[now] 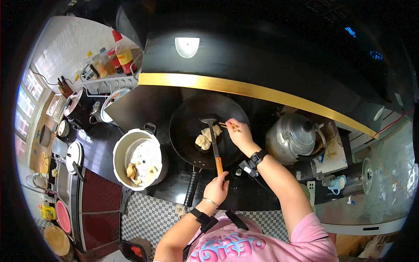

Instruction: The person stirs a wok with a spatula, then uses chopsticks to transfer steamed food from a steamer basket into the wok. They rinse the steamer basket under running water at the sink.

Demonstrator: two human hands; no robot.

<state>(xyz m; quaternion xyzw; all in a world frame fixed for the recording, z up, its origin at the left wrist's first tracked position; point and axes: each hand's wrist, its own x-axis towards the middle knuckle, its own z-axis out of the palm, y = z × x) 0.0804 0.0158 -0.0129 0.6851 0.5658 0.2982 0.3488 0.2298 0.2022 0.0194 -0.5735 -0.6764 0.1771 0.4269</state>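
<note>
A dark wok (193, 114) with a black-wrapped handle (191, 190) sits before me. Pale yellowish lumps of food (203, 141) lie in it. My left hand (216, 189) grips the wooden handle end (219, 164) of a long metal cooking utensil. The utensil's dark rounded head (209, 118) is inside the wok, and its shaft crosses over the food. In my right hand (240, 136) is a pair of wooden chopsticks (233, 125), held above the wok's right side with tips close to the lumps. Whether the tips touch the food cannot be told.
Left of the wok stands a deep pot (119, 160) with food pieces on a perforated plate (144, 154). A metal kettle (288, 139) is at the right. The range hood's gold edge (209, 83) hangs above the wok's far side. Bottles (123, 55) stand on a rack.
</note>
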